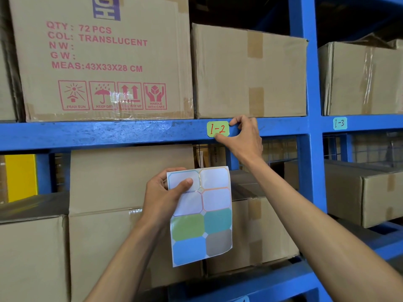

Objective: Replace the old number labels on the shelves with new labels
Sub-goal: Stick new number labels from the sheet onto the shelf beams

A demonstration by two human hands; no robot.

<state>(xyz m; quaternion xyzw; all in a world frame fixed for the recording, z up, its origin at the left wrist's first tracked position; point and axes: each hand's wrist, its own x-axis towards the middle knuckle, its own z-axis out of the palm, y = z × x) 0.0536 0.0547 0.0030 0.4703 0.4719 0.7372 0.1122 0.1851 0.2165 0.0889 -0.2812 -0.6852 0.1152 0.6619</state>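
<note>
Right hand (244,138) pinching green "1-2" label (218,129) on blue beam (109,132), arm stretched up, left hand (162,192) gripping sticker sheet (201,216) by its upper left corner, held below the beam

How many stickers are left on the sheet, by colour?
On the white sticker sheet:
Green octagonal sticker: 1
Teal octagonal sticker: 1
Light blue octagonal sticker: 1
Grey octagonal sticker: 1
Total: 4; the top four spaces are peeled bare.

blue steel racking (303,62) | taped cardboard cartons (248,70) | yellow panel (20,177) lower left
</note>
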